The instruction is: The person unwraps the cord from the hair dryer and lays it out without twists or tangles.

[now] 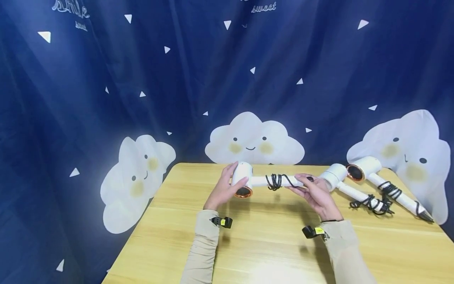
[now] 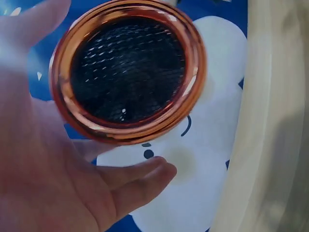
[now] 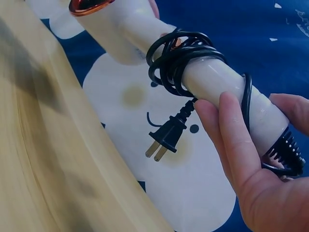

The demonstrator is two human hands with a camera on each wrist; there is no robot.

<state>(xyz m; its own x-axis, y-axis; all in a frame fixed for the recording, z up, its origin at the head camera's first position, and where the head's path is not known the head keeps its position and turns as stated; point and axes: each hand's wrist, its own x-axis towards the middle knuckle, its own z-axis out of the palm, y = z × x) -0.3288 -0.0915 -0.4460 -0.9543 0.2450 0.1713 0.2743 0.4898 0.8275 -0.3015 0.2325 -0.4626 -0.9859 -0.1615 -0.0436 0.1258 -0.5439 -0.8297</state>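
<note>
A white hair dryer [image 1: 260, 181] is held up over the table between both hands, its handle lying sideways. The left hand [image 1: 224, 189] grips the dryer's head, thumb on the near side and fingers behind. In the left wrist view the copper-ringed dark mesh outlet [image 2: 128, 72] faces the camera. Near the handle's end, the right hand [image 1: 317, 196] holds it between thumb and fingers. A black cord [image 3: 186, 63] is wound round the handle, and its two-pin plug [image 3: 166, 135] dangles below in the right wrist view.
Two more white hair dryers lie at the table's right: one [image 1: 358, 194] just beyond the right hand, the other [image 1: 393, 189] farther right, both with cords wrapped. The wooden table [image 1: 170, 221] ends before a blue curtain [image 1: 191, 79] with cloud faces.
</note>
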